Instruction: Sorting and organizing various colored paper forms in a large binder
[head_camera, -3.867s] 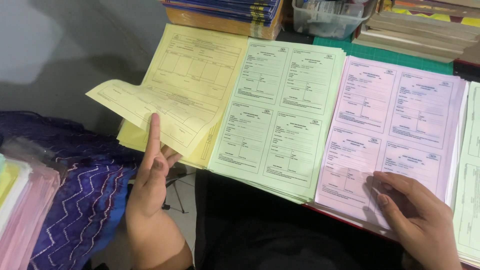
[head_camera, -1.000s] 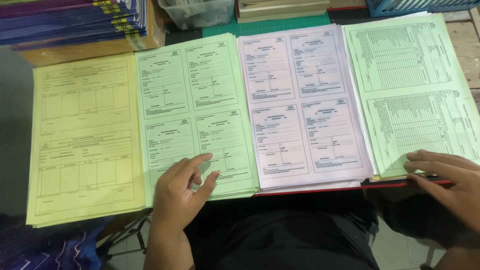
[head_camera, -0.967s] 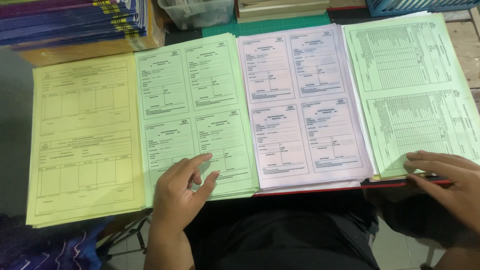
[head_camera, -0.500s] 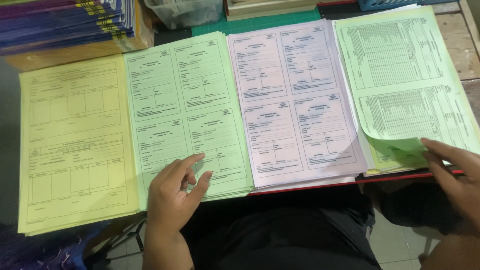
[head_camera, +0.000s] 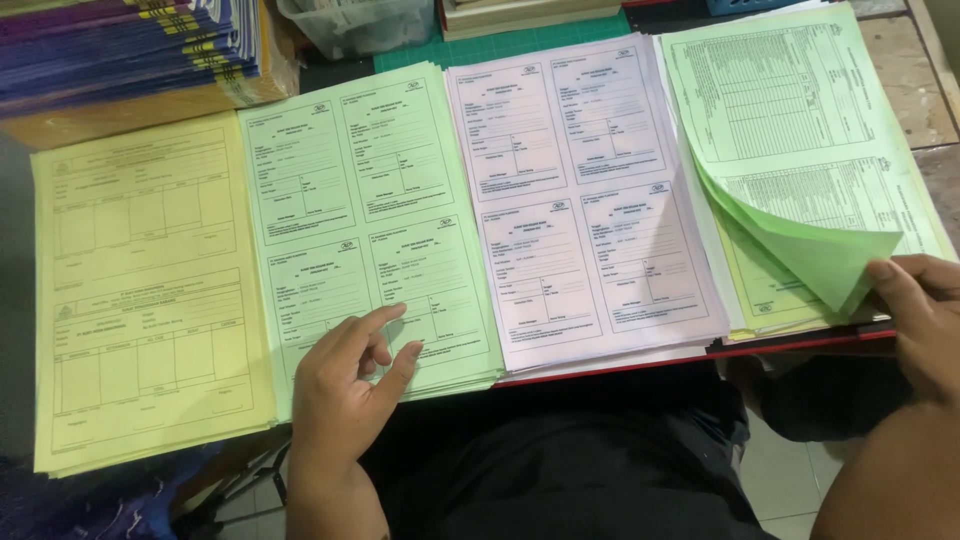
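Green sheet (head_camera: 800, 245), top of the far-right stack (head_camera: 770, 90), curled up and folded back from its near corner. Right hand (head_camera: 920, 310) has its grip closed on that lifted corner, thumb against the fingers, at the near right edge of the bench (head_camera: 925, 85). A yellowish sheet (head_camera: 760, 285) shows underneath where the corner is raised.

4 stacks of printed forms lie side by side along the bench front:
- yellow stack (head_camera: 140, 290), far left, overhanging the near edge
- pale green stack (head_camera: 350, 190), just beside it
- pink stack (head_camera: 570, 180), next right, on a red-edged board (head_camera: 700, 352)
- the far-right green stack with dense tables, touching the pink one

Left hand (head_camera: 350, 385) rests on the near corner of the pale green stack. Index finger stretched flat on the paper, thumb spread away from it, other fingers curled; grip apart, holding nothing.

Behind the stacks: a pile of purple and blue booklets (head_camera: 120, 50) on an orange one at far left, a clear plastic tub (head_camera: 360, 25), a green cutting mat (head_camera: 500, 45). Dark clothing (head_camera: 560, 460) of the person fills the lower middle of the view.
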